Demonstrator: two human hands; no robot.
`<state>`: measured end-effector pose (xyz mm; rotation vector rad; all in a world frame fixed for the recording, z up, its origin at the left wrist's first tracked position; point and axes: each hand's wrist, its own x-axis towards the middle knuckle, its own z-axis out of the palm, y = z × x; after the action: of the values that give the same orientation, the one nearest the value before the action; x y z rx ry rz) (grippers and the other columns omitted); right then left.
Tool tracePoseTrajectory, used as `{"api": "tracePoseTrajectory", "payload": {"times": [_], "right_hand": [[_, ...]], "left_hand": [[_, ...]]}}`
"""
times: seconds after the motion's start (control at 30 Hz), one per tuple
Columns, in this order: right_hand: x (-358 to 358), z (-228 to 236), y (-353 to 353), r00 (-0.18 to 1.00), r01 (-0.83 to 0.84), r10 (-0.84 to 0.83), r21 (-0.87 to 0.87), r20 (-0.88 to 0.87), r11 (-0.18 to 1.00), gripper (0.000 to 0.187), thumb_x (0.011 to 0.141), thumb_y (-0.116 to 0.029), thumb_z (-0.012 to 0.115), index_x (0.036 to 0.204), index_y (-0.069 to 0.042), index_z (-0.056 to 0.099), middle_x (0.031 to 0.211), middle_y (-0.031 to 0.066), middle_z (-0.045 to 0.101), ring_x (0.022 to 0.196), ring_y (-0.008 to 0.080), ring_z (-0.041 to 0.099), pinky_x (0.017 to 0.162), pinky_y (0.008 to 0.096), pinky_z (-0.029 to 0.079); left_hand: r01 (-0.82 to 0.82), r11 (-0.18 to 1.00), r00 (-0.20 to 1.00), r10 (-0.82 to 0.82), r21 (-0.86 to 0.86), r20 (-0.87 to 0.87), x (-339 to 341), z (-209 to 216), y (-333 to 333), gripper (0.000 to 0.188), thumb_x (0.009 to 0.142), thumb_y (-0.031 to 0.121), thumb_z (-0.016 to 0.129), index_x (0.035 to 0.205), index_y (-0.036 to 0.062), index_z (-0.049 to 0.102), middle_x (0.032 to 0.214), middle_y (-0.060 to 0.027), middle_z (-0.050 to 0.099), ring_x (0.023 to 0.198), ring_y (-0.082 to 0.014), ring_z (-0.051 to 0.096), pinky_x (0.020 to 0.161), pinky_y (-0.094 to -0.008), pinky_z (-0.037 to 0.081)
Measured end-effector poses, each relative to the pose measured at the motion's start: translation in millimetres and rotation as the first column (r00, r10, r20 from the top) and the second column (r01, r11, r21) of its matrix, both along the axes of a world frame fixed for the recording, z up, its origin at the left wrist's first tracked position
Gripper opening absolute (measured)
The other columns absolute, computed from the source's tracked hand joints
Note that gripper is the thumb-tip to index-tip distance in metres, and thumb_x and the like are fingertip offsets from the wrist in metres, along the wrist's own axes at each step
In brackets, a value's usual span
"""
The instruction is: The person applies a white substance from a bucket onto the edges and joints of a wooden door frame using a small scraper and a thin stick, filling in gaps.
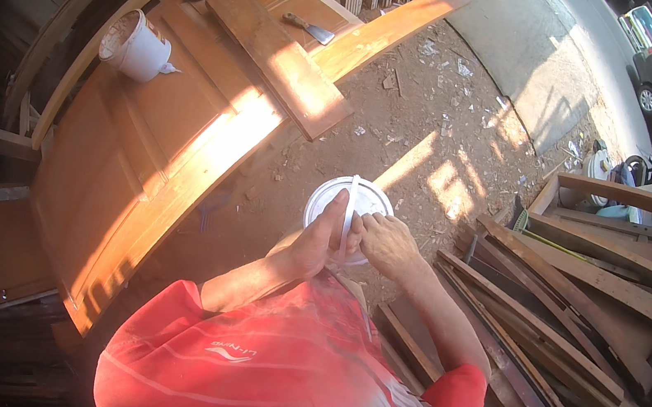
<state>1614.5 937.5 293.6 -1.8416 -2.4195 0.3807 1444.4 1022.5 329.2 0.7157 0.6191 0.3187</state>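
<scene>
Left hand [314, 243]'s curled up against a round white plastic bucket [376, 200], probably steadying it, right hand [389, 244]'s fingers bunched right alongside, can't tell what either's gripping.

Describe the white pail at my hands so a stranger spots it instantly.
Find the red shirt at the picture's lower middle; just above it are the left hand and right hand. Where they meet is the round white pail. Unlike the white bucket on the wooden panel at left, it has a pale strip crossing its top.
</scene>
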Motion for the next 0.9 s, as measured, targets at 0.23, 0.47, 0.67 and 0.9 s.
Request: {"api": "tracePoseTrajectory", "payload": {"times": [0.23,0.47,0.67,0.9], "right_hand": [[160,85,38,0.888,0.455,-0.459,0.188,-0.024,0.87,0.021,0.092,-0.008,0.068,0.113,-0.006,0.066,0.105,0.0117,0.069,0.098,0.0309,0.066,0.085,0.043,0.052],[311,64,60,0.634,0.772,-0.725,0.283,-0.269,0.569,0.027,0.094,0.001,0.063,0.119,-0.004,0.07,0.101,0.0114,0.066,0.09,0.0226,0.064,0.08,0.0344,0.053],[378,38,156,0.493,0.816,-0.604,0.092,-0.626,0.57,0.026,0.104,-0.009,0.061,0.129,-0.001,0.064,0.098,0.0036,0.065,0.086,0.0114,0.06,0.083,0.0277,0.052],[435,24,230,0.452,0.572,-0.423,-0.109,-0.785,0.813,0.052,0.107,-0.038,0.057,0.138,0.004,0.06,0.112,0.0134,0.07,0.098,0.0194,0.067,0.085,0.0325,0.052]], "left_hand": [[0.067,0.994,0.993,-0.057,-0.09,0.106,134,-7,76,0.069,0.099,0.077,0.042,0.097,0.0093,0.056,0.071,-0.0007,0.051,0.072,-0.0118,0.052,0.07,-0.0262,0.041],[-0.018,0.998,0.905,0.043,-0.063,0.424,197,66,150,0.075,0.099,0.078,0.038,0.107,0.006,0.057,0.078,-0.0017,0.055,0.076,-0.0129,0.054,0.083,-0.0309,0.048],[-0.349,0.934,0.799,0.257,0.071,0.544,168,153,194,0.103,0.079,0.098,0.043,0.107,-0.0011,0.051,0.078,-0.0017,0.05,0.072,-0.0141,0.053,0.072,-0.0323,0.052],[-0.615,0.713,0.763,0.432,0.336,0.48,123,217,203,0.086,0.088,0.082,0.055,0.11,-0.0005,0.046,0.082,-0.0043,0.045,0.072,-0.0145,0.046,0.064,-0.0299,0.044]]}}
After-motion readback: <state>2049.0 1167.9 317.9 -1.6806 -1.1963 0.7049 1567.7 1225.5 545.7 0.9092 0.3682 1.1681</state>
